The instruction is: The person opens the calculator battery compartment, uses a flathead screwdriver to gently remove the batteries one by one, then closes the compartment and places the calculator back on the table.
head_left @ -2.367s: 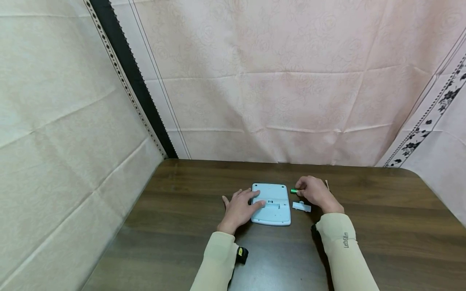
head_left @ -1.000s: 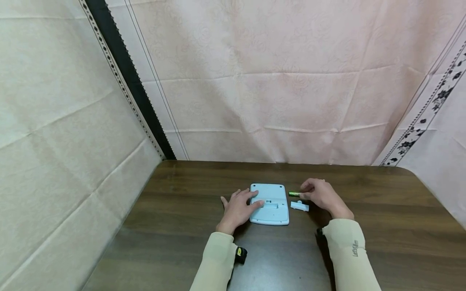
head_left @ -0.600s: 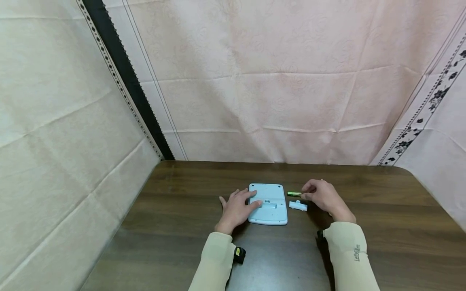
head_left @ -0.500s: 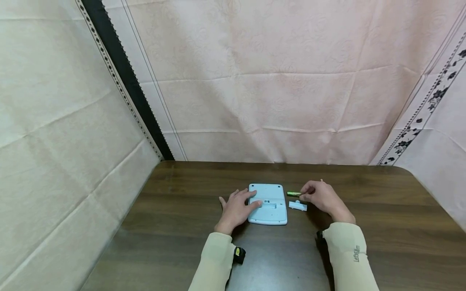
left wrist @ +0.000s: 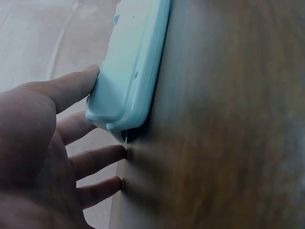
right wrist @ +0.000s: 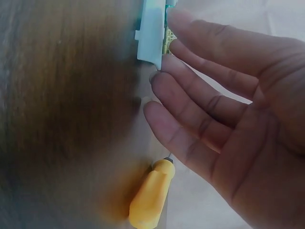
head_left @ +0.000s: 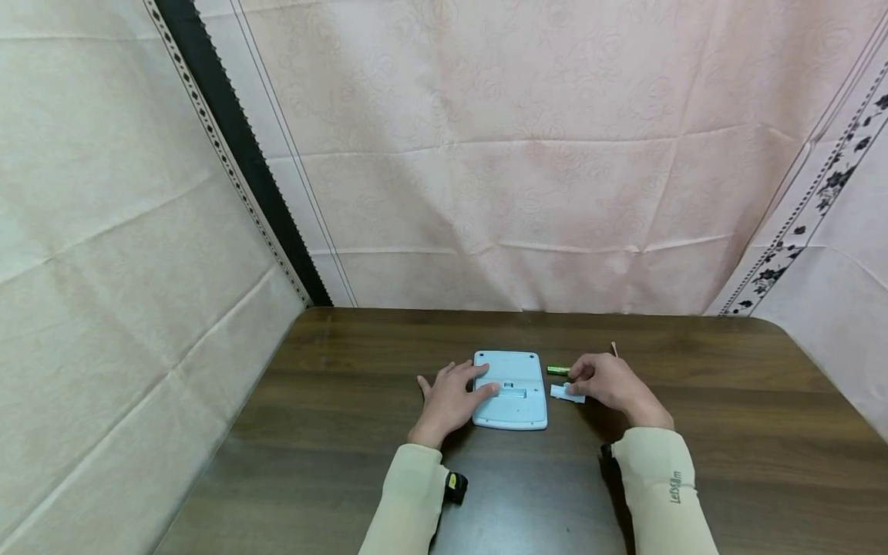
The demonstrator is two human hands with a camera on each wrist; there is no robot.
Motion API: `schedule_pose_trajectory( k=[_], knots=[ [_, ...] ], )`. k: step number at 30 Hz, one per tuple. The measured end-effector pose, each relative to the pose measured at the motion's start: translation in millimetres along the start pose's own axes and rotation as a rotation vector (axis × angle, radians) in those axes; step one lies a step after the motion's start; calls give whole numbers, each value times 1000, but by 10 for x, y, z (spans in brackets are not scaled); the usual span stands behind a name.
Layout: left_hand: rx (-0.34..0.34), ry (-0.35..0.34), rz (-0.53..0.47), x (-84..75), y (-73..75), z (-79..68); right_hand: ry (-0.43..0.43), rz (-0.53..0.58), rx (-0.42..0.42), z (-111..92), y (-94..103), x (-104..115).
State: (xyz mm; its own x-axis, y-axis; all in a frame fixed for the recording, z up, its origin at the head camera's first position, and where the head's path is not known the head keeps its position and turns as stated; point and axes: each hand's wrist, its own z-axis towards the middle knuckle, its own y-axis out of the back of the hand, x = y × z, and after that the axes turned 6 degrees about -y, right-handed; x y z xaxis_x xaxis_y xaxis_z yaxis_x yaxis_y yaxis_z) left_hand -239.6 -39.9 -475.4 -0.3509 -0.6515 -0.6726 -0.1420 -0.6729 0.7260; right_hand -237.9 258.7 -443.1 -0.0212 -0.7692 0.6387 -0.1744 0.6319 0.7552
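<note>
A light-blue, calculator-like device (head_left: 510, 408) lies on its face, a slot in the middle of its back. Across its left side rests my left hand (head_left: 451, 401), thumb and forefinger on the back and the other fingers spread; its wrist view shows the thumb at the device's (left wrist: 124, 71) edge. To the device's right lies the small light-blue battery cover (head_left: 563, 393). My right hand (head_left: 609, 385) pinches this cover (right wrist: 151, 33) at its back edge, between thumb and forefinger, partly hiding it. Just beyond lies a green battery (head_left: 557, 370), its right end hidden by the fingers.
In the right wrist view a yellow-handled screwdriver (right wrist: 151, 195) lies past the fingers. The brown wooden table (head_left: 388, 339) ends at pale cloth hangings (head_left: 555, 193) along the back and the left.
My right hand has let go of the battery, leaving it on the table, and has shifted slightly towards me onto the battery cover. My left hand stays on the device.
</note>
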Motion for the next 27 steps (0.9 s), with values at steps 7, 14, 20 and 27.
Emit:
schedule_pose_trajectory(
  k=[7, 14, 20, 27],
  knots=[
    [0, -4, -3, -11, 16, 2, 3, -12, 26, 26, -15, 30],
    [0, -3, -1, -5, 10, 5, 3, -28, 36, 16, -18, 50],
    [1, -3, 4, 5, 4, 2, 17, -15, 32, 11, -11, 35],
    [2, -5, 0, 9, -1, -1, 34, -7, 2, 4, -11, 18]
  ],
)
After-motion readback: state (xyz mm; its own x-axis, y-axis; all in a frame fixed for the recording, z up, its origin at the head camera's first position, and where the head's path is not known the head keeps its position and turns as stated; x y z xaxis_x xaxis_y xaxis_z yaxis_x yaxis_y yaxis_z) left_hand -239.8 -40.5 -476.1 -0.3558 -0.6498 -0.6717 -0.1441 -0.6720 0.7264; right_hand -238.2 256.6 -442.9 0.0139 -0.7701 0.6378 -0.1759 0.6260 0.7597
